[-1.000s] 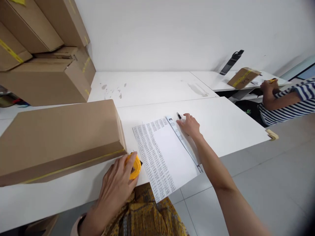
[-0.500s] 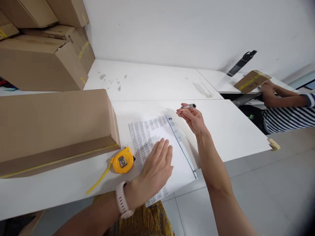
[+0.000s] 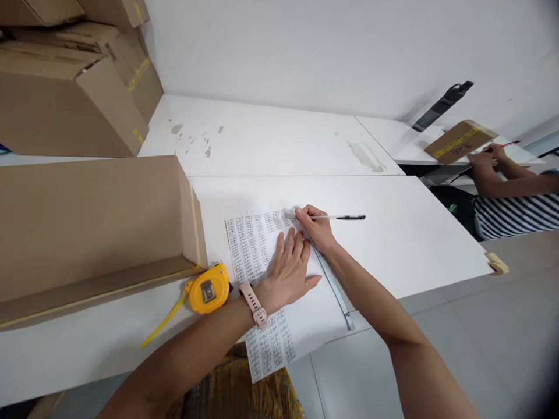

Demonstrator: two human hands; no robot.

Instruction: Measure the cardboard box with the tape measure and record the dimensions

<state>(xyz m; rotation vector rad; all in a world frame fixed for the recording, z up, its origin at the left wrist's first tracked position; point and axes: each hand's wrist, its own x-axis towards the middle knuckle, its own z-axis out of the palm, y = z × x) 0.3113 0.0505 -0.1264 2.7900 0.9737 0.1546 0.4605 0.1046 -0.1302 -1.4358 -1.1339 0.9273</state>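
Note:
A printed sheet of paper (image 3: 257,244) covered in small text lies on the white table (image 3: 406,244), hanging over its near edge. My left hand (image 3: 290,267) lies flat on the sheet, fingers stretched out, a pale watch on the wrist. My right hand (image 3: 317,227) pinches a pen (image 3: 345,217) with its tip at the sheet's upper part. A yellow tape measure (image 3: 208,288) with a short length of tape pulled out rests just left of the sheet, beside a long flat cardboard box (image 3: 87,221).
Stacked cardboard boxes (image 3: 74,75) fill the back left corner. At the right, another person in a striped shirt (image 3: 515,212) handles a small box (image 3: 460,139) on a neighbouring table. A black object (image 3: 441,106) leans on the wall. A tape roll (image 3: 496,263) sits at the table's corner.
My left hand let go of the tape measure and moved right onto the sheet. My right hand picked up the pen and brought its tip down to the paper.

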